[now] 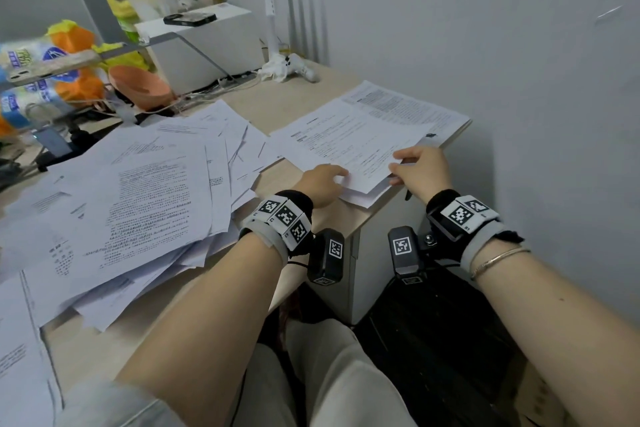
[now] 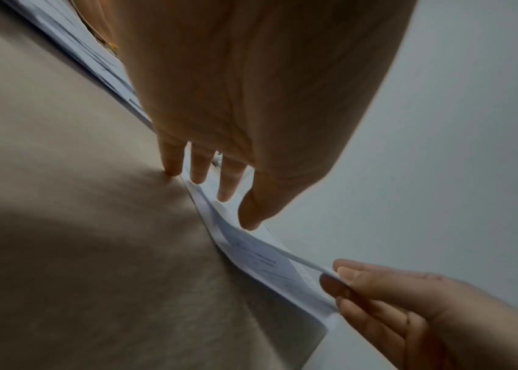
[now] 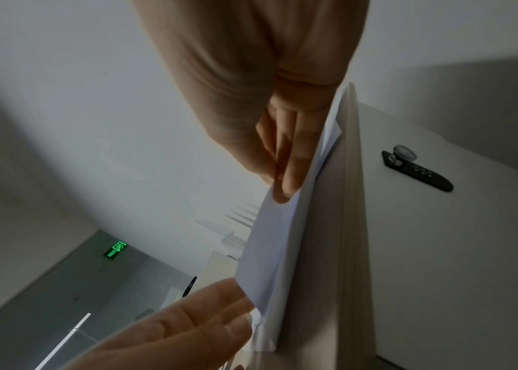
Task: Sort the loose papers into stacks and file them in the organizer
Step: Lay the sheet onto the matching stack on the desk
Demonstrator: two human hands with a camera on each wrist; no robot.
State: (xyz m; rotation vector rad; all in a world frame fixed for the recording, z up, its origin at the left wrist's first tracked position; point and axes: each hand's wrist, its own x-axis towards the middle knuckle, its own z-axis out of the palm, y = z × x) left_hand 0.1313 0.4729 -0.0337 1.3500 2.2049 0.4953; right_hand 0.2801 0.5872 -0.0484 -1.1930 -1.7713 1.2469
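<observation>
Two piles of paper matter to you. At about 1 o'clock from your wrists, a small stack [image 1: 349,142] lies at the near right corner of the surface [image 1: 277,104], its lower edge hanging slightly past the rim. Your right hand [image 1: 420,172] pinches the top sheet's near right corner between thumb and fingers; the left wrist view shows that corner lifted off the sheets beneath. Your left hand [image 1: 322,182] rests with straight fingers [image 2: 202,165] on the stack's near left edge, the fingertips touching paper and surface, gripping nothing.

At 10 o'clock, well apart from the stack, a big loose heap of printed sheets [image 1: 138,204] sprawls across the surface, overlapping at all angles and running off the left side.

Farther out, at 11 o'clock, a white box [image 1: 214,45] carries a dark phone [image 1: 189,19]. Left of it sit an orange bowl [image 1: 140,87], a yellow-lidded bottle [image 1: 121,5] and colourful packets [image 1: 38,59]. At 12 o'clock a white router [image 1: 287,66] stands against the wall.
</observation>
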